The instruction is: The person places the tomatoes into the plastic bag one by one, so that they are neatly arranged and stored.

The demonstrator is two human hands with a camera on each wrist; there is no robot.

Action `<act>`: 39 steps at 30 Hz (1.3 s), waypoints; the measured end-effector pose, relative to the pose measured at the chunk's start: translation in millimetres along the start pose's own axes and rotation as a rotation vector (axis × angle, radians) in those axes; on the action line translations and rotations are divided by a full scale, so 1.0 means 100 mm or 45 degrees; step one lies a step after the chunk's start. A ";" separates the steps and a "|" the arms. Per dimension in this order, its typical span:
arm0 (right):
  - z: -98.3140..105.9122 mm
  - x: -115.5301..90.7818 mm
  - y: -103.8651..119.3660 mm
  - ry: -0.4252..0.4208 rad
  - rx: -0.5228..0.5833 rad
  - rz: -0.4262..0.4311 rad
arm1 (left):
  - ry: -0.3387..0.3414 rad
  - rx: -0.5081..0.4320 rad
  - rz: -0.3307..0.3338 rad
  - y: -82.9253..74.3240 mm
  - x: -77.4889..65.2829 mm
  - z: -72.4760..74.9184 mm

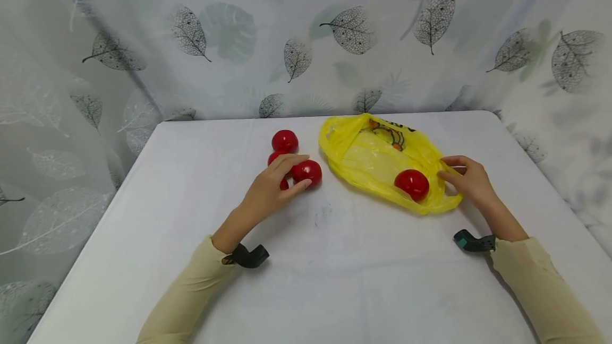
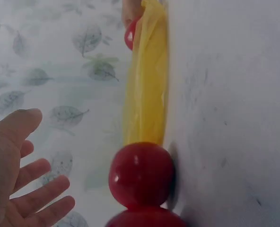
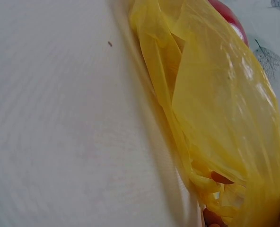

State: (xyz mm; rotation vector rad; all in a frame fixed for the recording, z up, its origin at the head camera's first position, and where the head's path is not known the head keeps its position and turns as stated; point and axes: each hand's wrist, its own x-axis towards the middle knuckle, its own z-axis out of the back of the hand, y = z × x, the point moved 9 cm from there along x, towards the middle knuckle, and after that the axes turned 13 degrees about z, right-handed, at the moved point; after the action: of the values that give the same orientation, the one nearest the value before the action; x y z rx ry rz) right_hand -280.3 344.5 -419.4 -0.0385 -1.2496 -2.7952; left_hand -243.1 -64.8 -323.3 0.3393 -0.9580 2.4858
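Several glossy red balls, tomato-like, lie in a cluster at the table's centre left; the rear ball [image 1: 285,141] shows whole. My left hand [image 1: 263,195] hovers over the cluster, beside the nearest ball [image 1: 309,172]. In the left wrist view that hand [image 2: 21,184] has its fingers spread, apart from the red ball [image 2: 141,175]. A yellow plastic bag [image 1: 354,155] lies flattened to the right, with one red ball [image 1: 412,185] at its mouth. My right hand [image 1: 470,179] pinches the bag's right edge by a handle loop; the yellow film [image 3: 220,104] partly hides its fingers in the right wrist view.
A white cloth [image 1: 334,280] covers the table. Behind and at the sides hangs a pale curtain [image 1: 229,78] with a leaf print. Each wrist wears a black camera mount, one on the left [image 1: 248,257] and one on the right [image 1: 473,241].
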 end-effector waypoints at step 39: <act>-0.01 -0.01 0.01 0.000 0.015 -0.006 | 0.141 0.000 0.294 0.78 -0.36 -0.05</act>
State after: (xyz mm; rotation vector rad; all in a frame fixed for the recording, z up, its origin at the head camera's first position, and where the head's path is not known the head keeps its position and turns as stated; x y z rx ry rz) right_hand -278.7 342.7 -419.2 -0.0348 -1.2675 -2.7913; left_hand -251.0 -124.5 -385.3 0.0927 -1.0006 2.6794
